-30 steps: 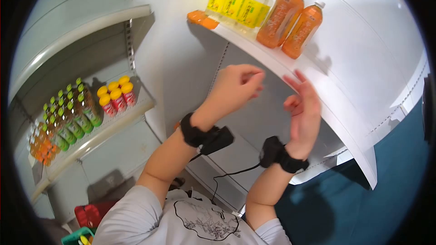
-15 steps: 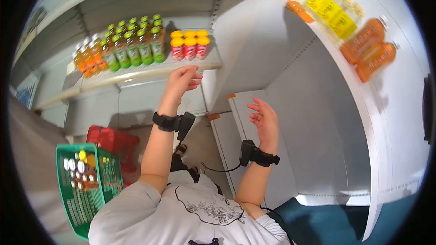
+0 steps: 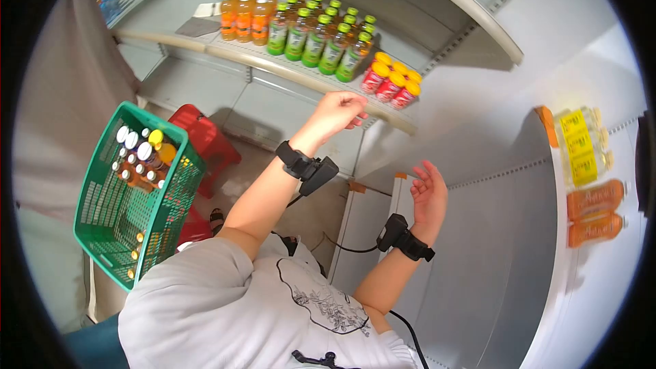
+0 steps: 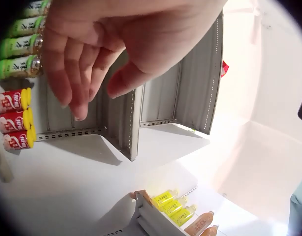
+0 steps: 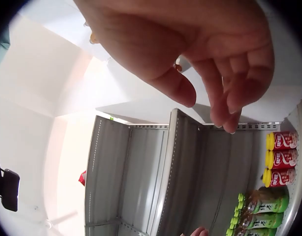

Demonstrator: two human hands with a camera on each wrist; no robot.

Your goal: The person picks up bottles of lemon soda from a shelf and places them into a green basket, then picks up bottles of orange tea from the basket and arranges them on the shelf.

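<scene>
In the head view the left hand hangs in the air in front of the shelf edge, near red cans with yellow lids; its fingers are loosely bent and hold nothing. The right hand is raised lower and to the right, palm inward, fingers relaxed and empty. In the left wrist view the left hand has thumb and fingers apart with nothing between them. The right wrist view shows the right hand likewise empty, its thumb apart from the fingers.
Green-capped bottles and orange-labelled bottles stand on the back shelf. A green basket of bottles is at the left, beside a red stool. Yellow-labelled bottles and orange bottles stand on the right shelf.
The head view has swung left, bringing the basket and back shelf inward and the right shelf to the edge. Both hands have left the right shelf's front and remain empty.
</scene>
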